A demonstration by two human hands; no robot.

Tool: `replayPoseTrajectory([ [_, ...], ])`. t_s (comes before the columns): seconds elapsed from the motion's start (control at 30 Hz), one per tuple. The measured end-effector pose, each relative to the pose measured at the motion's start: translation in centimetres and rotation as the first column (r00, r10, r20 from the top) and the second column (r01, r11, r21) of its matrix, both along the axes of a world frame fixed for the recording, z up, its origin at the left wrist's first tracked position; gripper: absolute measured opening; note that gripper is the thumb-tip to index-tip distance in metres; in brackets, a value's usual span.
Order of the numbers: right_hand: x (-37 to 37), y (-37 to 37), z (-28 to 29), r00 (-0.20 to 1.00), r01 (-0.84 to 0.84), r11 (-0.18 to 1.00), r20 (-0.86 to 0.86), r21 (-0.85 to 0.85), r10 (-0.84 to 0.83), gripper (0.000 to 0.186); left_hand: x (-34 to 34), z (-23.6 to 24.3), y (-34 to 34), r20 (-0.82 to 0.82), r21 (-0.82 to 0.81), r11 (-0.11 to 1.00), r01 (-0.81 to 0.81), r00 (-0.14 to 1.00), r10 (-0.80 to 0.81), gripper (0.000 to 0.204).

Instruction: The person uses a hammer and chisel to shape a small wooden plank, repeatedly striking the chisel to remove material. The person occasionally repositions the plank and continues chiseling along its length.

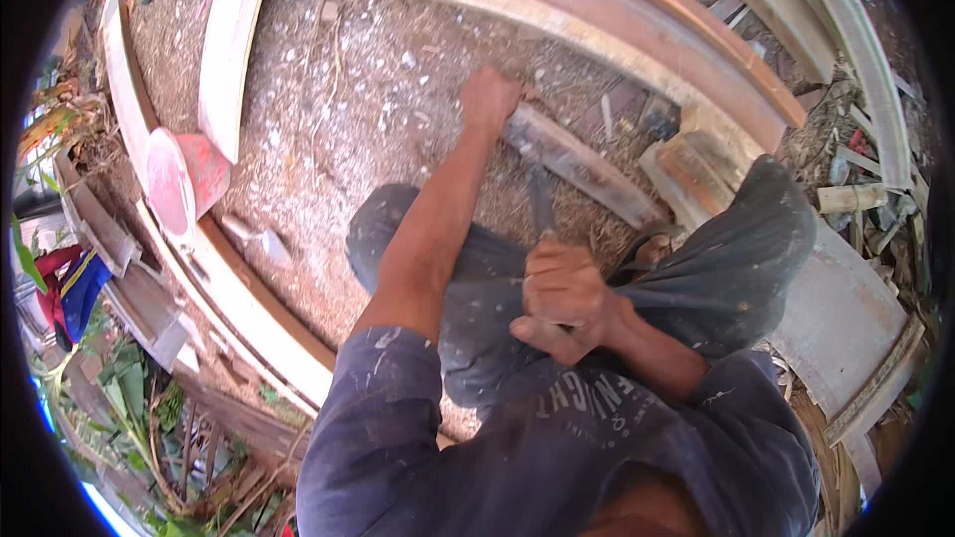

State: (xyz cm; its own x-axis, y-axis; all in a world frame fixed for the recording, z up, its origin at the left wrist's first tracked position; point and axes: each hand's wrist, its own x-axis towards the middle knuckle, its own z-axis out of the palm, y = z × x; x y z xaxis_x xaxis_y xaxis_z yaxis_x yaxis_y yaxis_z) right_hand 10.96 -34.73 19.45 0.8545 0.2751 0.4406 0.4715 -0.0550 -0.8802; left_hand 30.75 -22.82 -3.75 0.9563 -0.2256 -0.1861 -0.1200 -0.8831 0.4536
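Wooden bar (587, 167) slants over the ground (358, 109), far left to near right; fingers of the left hand (490, 97) grip its far end, those of the right hand (565, 300), apart from it, clench 1 flat-bladed tool (540, 201)

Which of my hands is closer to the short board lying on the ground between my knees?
Left. Your left hand is right at the short board's far end; your right hand is closer to your body, apart from it, gripping a dark-bladed tool.
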Motion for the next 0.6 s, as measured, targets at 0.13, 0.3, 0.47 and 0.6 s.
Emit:
replayPoseTrajectory([
  [0.13, 2.3, 5.4, 1.0, 0.982, 0.077, 0.994, -0.168, -0.073, -0.088, 0.035, -2.5, 2.0, -1.3, -0.147, 0.011, 0.997, -0.070, 0.987, 0.071, 0.045],
  [0.3, -1.2, -0.2, -2.3, 0.994, -0.091, 0.993, -0.052, 0.081, 0.096, 0.034, -1.3, 1.8, 0.6, 0.003, -0.019, 1.000, -0.013, 1.000, 0.013, 0.046],
  [0.47, -2.2, 2.6, -0.6, 0.995, 0.067, 0.995, -0.080, 0.075, -0.061, 0.032, -0.5, 1.2, -0.6, 0.067, -0.145, 0.981, -0.127, 0.988, 0.138, 0.048],
  [0.6, -3.3, 4.2, -0.9, 0.987, 0.151, 0.988, -0.047, -0.015, -0.151, 0.035, -3.4, 1.5, 1.2, -0.073, -0.322, 0.944, -0.072, 0.996, 0.051, 0.049],
])
